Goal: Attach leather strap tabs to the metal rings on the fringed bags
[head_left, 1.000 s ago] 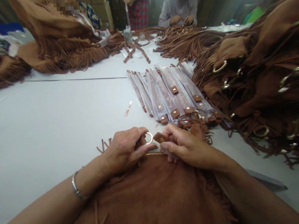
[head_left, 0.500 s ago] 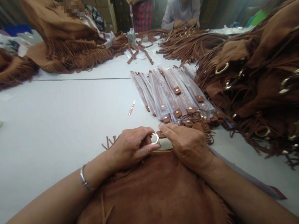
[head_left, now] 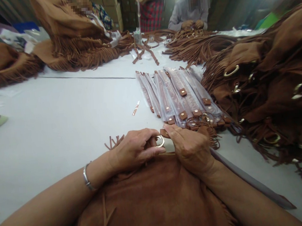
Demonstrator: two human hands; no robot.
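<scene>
Since the earlier frame, the right hand has settled lower, its fingers narrowly pinching a suede tab. The left hand grips a metal ring with curled fingers, just above the zip of a fringed suede bag.

Left hand on metal ring, right hand on suede tab

- The fringed suede bag under you: matt, softly napped brown.
- The ring you pinch: glossy polished metal.
- The leather tab you press: smooth brown.
- The sleeves ahead of you: shiny clear plastic.
- Your table: matt white.
</scene>
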